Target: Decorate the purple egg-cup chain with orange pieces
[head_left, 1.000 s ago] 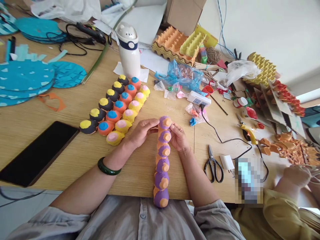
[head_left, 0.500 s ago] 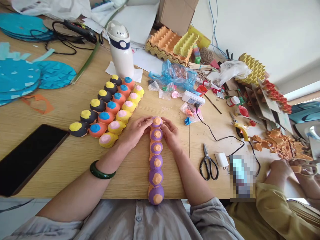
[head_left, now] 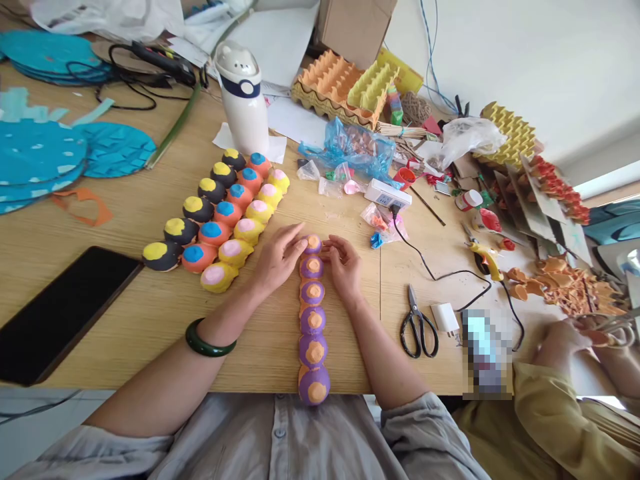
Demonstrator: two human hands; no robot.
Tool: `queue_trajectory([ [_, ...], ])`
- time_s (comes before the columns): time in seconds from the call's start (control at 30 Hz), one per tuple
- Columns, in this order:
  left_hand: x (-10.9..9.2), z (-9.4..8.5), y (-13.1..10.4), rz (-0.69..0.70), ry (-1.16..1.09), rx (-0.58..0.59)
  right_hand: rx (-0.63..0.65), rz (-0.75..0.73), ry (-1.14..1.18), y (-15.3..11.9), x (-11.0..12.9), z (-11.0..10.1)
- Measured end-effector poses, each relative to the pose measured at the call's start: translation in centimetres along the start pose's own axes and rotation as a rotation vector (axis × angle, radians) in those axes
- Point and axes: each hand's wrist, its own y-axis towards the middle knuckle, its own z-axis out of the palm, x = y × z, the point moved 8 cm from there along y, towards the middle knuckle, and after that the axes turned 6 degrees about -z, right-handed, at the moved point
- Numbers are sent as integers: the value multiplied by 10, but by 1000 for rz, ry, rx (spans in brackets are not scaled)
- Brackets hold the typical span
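Note:
A purple strip of egg-carton cups (head_left: 315, 321) with orange spots lies lengthwise in front of me, its near end at the table edge. My left hand (head_left: 280, 257) is beside its far end on the left, fingers extended and thumb by the top cup. On the right of that end is my right hand (head_left: 343, 267), fingers loosely curled and apart, with nothing seen in it. Left of my hands stand three painted strips side by side: black with yellow spots (head_left: 197, 209), orange with blue spots (head_left: 227, 213), yellow with pink spots (head_left: 247, 230).
A black phone (head_left: 65, 310) lies at left. Scissors (head_left: 419, 327), a white charger (head_left: 445, 317) and a power strip (head_left: 388, 194) with a cable are at right. A white bottle (head_left: 244, 107) stands behind the strips. Another person's hands (head_left: 565, 343) work at far right.
My left hand has loosened from the strip's far end, its fingers now straighter. My right hand's fingers have also eased off slightly. The view has shifted a little.

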Motion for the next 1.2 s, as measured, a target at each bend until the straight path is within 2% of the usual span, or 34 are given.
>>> queue_trajectory([
  [0.13,-5,9,-2,85,74,57,-3,-31,-43,-2,5,2],
  [0.23,-1,15,-4,71,69,113,-32,-83,-142,-1,13,-4],
  [0.4,2,13,-4,43,81,91,-140,-274,-390,18,40,-34],
  [0.5,0,12,-4,69,85,75,-181,-400,-673,40,57,-51],
  [0.57,1,13,-4,83,90,75,-164,-389,-898,58,59,-59],
  [0.7,4,16,-3,112,98,61,-104,-164,-1159,87,45,-74],
  [0.77,5,16,-2,126,107,53,-97,-113,-1170,94,40,-79],
  [0.93,8,14,0,160,132,11,-175,-128,-1069,104,44,-93],
  [1.07,7,12,0,183,121,-21,-294,-164,-905,104,54,-108],
  [1.2,-5,7,-4,240,98,-76,-331,-171,-689,94,54,-107],
])
